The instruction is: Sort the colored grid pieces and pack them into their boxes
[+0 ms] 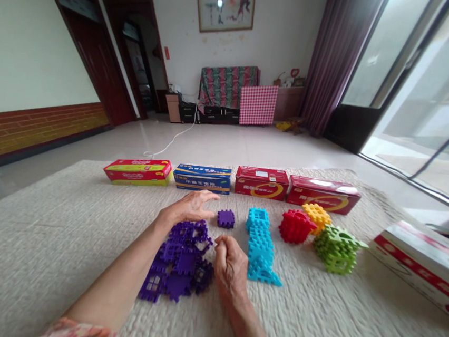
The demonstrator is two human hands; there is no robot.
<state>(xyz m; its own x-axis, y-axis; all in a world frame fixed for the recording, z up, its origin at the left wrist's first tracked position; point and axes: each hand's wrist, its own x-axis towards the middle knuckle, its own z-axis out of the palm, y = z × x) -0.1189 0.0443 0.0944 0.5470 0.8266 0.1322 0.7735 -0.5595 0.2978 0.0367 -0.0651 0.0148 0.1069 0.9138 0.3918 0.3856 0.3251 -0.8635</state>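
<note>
My left hand (195, 206) reaches over the far end of a pile of purple interlocking plastic tiles (186, 263), its fingers spread and nothing visible between them. Just right of those fingertips, a separate purple tile piece (226, 218) lies on the quilted mat. My right hand (231, 267) is closed in a fist at the right edge of the pile; whether anything is inside it is hidden. Some tiles in the pile are solid and others have window-like openings. To the right of my fist lies a light blue row of joined tiles (260, 246).
Built blocks in red (296, 226), yellow (317, 215) and green (336, 249) stand at the right. Along the mat's (63, 227) far side are a red-and-yellow box (139, 172), a blue box (202, 178) and two red boxes (261, 183). A white-and-red box (422, 261) lies far right.
</note>
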